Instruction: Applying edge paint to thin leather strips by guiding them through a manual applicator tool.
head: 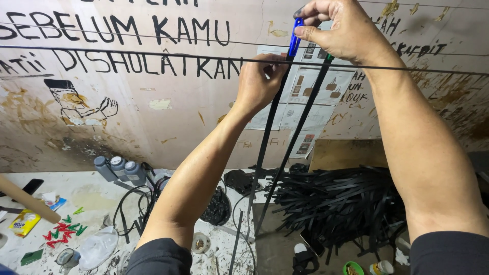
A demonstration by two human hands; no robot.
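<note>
Two long black strips (285, 153) hang from a taut black line (153, 55) that runs across the upper part of the view, and both hands work where they meet it, at about 12 o'clock. The right hand (338, 28) is up at 1 o'clock, thumb and forefinger pinched together on a blue clothes peg (295, 40) whose jaws point down at the line. The left hand (260, 81) sits just below it and toward 11 o'clock, fingers closed on the top of the nearer strip right at the line, touching both. The strips fall away from there toward 6 o'clock, spreading slightly apart as they go down.

Behind the hands stands a stained plywood wall (168, 132) with hand-painted black lettering, a small cartoon drawing at 9 o'clock, and paper sheets (326, 97) pinned near the middle. Lower, at 4 o'clock, a loose heap of black strips (341, 203) lies on the floor. At 8 o'clock three grey-capped bottles (119, 170) stand together, with coiled black cable (132, 203) beside them. Farther toward 8 o'clock, red and green pegs (63, 229) are scattered on the paint-spattered floor, near a cardboard tube (28, 203) and a clear plastic bag (97, 247).
</note>
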